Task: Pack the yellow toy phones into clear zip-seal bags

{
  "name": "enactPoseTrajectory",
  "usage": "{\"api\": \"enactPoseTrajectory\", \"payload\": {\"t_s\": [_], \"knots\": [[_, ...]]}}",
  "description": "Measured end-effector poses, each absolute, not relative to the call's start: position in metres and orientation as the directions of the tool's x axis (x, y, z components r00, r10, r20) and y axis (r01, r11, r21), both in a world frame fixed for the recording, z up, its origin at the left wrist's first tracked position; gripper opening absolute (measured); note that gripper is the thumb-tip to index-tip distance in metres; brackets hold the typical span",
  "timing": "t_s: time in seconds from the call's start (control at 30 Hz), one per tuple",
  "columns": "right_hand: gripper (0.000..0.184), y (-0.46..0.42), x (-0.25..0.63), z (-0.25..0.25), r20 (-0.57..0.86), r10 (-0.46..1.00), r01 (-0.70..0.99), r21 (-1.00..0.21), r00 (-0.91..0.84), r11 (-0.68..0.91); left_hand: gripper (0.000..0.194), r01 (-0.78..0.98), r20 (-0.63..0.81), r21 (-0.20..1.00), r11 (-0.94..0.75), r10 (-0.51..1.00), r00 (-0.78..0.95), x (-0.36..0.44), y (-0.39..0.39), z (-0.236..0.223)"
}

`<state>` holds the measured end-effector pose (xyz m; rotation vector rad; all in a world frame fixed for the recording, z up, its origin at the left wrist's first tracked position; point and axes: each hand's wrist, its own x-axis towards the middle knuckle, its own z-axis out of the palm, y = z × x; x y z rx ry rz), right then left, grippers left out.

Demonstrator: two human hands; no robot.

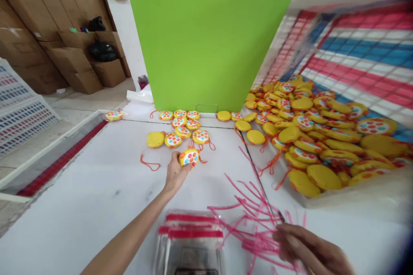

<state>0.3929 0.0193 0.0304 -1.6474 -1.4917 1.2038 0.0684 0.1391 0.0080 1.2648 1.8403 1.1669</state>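
My left hand (176,175) is closed around a yellow oval toy (189,157) with coloured buttons on its white face and an orange cord loop. Just beyond it on the white table (106,197) lie several similar toys (173,139), some button side up, one showing its plain yellow back (155,139). My right hand (311,249), slightly blurred, pinches a thin tool with a dark tip (282,217); its exact kind is unclear. Beneath and beside that hand are scattered pink plastic strips (254,206). Between my arms lies a stack of clear plastic bags (193,249) with pink-red top bands.
A large heap of yellow toys (303,103) fills the right side against a striped sheet (364,51). A green board (206,38) stands upright at the back. One toy (115,114) lies at the far left corner. Cardboard boxes (35,8) and a white plastic crate (22,107) are beyond.
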Motion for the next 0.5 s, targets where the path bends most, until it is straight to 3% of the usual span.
{"api": "enactPoseTrajectory", "payload": {"t_s": [0.07,0.17,0.27,0.37,0.5], "knots": [[0.043,0.021,0.342,0.035,-0.181,0.983,0.238,-0.956,-0.023,-0.171,0.036,0.385,0.051,0.919,0.087,0.941,-0.335,0.075,0.108,0.009],[0.053,0.022,0.264,0.028,-0.176,0.975,-0.059,-0.981,-0.135,-0.186,0.03,0.352,0.127,0.936,-0.018,0.949,-0.289,0.085,0.063,-0.001],[0.06,0.02,0.217,0.018,-0.1,0.966,-0.22,-0.963,-0.24,-0.155,0.03,0.346,0.337,0.899,-0.27,0.93,-0.149,0.09,0.026,-0.021],[0.049,0.013,0.208,0.014,-0.103,0.963,-0.086,-0.988,-0.248,-0.128,0.031,0.474,0.508,0.752,-0.459,0.861,0.029,0.085,-0.002,-0.035],[0.049,-0.003,0.23,0.007,-0.079,0.96,0.227,-0.974,-0.268,-0.017,0.03,0.637,0.487,0.639,-0.432,0.868,0.101,0.072,-0.032,-0.031]]}}
